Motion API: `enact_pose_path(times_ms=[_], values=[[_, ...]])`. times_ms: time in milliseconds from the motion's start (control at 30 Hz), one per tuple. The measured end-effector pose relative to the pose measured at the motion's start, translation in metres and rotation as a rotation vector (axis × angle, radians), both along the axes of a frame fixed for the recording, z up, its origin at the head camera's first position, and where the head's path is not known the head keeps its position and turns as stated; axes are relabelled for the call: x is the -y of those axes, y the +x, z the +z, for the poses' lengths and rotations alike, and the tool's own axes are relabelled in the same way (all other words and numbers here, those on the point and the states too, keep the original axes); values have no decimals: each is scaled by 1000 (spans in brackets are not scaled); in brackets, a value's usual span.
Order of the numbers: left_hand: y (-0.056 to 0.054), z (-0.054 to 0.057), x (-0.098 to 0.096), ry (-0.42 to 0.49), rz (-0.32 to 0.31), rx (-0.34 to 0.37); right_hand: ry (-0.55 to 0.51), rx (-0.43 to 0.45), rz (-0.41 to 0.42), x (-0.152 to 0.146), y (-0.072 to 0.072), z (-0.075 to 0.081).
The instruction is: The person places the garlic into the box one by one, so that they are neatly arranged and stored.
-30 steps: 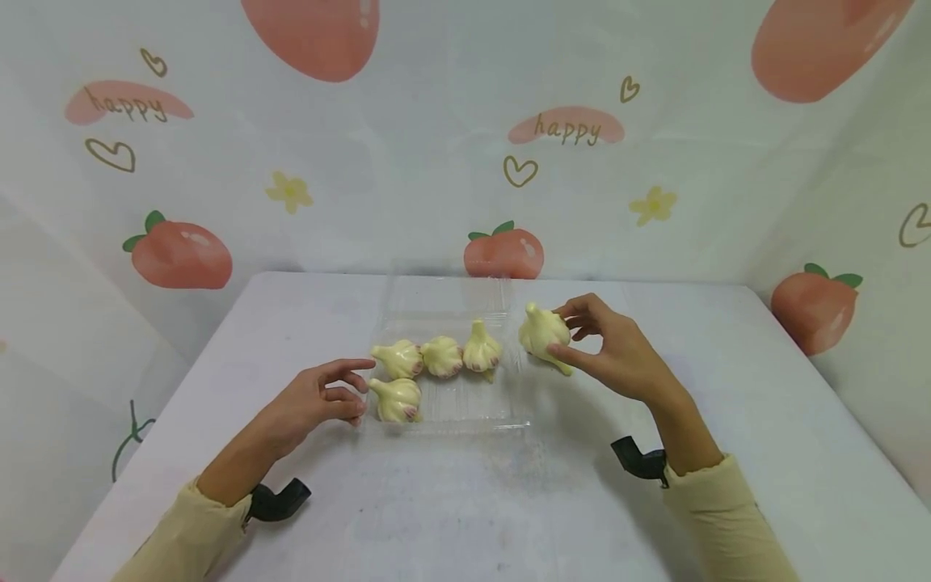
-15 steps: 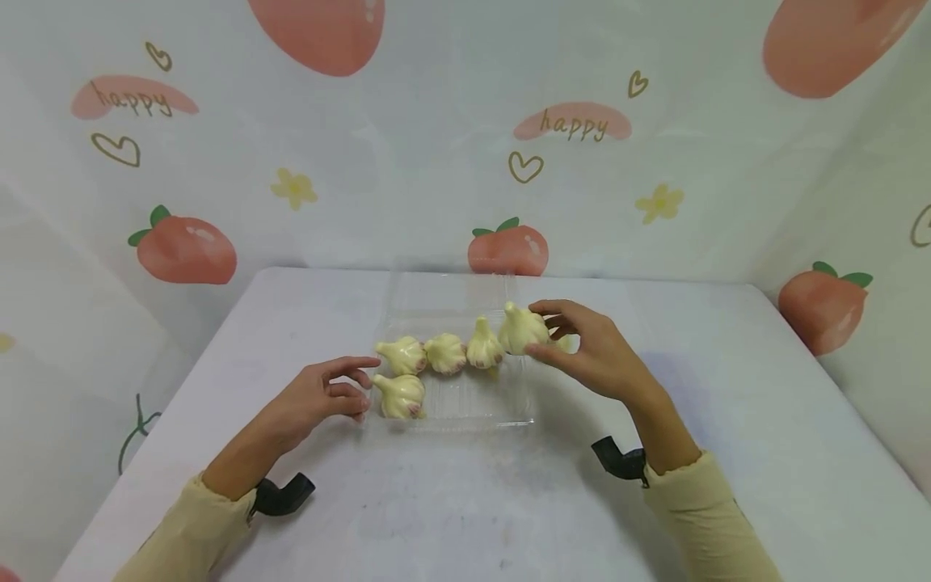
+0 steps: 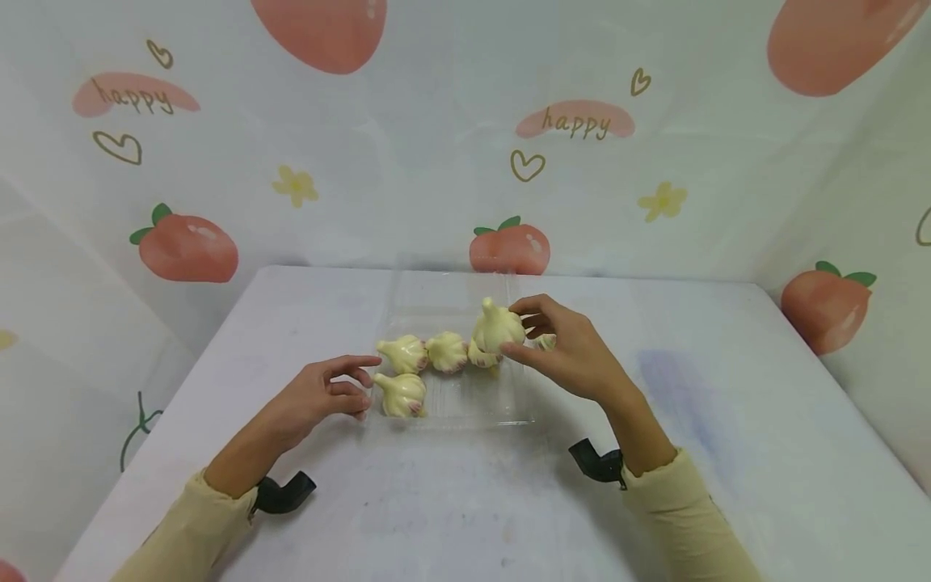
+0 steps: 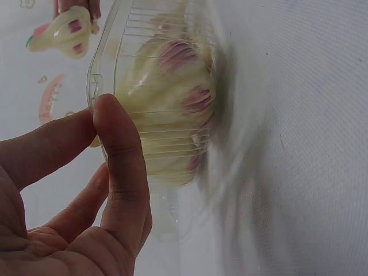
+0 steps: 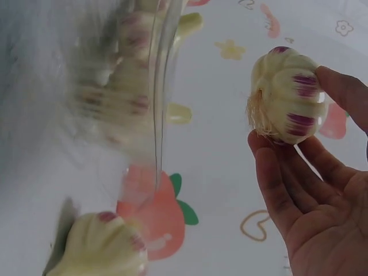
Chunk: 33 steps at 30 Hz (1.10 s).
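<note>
My right hand (image 3: 570, 343) holds a garlic bulb (image 3: 498, 327) between thumb and fingers, raised over the right part of a clear plastic box (image 3: 473, 404). Its purple streaks and root tuft show in the right wrist view. With thumb and finger, my left hand (image 4: 75, 190) pinches the box's rim at the left side. Inside lie several garlic bulbs: one front left (image 3: 402, 394), one behind it (image 3: 404, 354), one in the back middle (image 3: 447, 352). A further bulb (image 3: 482, 356) at back right is partly hidden by the held one.
Another garlic bulb (image 5: 106, 244) lies on the table outside the box, mostly hidden behind my right hand in the head view. The box's clear lid (image 3: 451, 291) lies folded back toward the rear. A printed cloth (image 3: 407, 162) hangs behind the white table (image 3: 451, 509).
My right hand has moved left with its garlic bulb, from beside the box to over it. The loose bulb stays on the table. My left hand keeps its place on the rim.
</note>
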<state>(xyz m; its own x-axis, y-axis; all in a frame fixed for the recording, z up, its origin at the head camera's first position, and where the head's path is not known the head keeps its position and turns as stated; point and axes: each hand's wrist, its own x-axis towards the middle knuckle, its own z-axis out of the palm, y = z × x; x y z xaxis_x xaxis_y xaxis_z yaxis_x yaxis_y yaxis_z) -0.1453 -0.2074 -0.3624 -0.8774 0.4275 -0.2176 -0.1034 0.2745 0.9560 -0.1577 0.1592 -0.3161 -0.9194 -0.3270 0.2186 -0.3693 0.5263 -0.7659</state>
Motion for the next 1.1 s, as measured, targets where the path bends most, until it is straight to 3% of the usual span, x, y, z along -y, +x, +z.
enact_pose_path(times_ms=[1100], values=[[-1,-2,1,-23,6,11,-27,89,19,32,5,-17]])
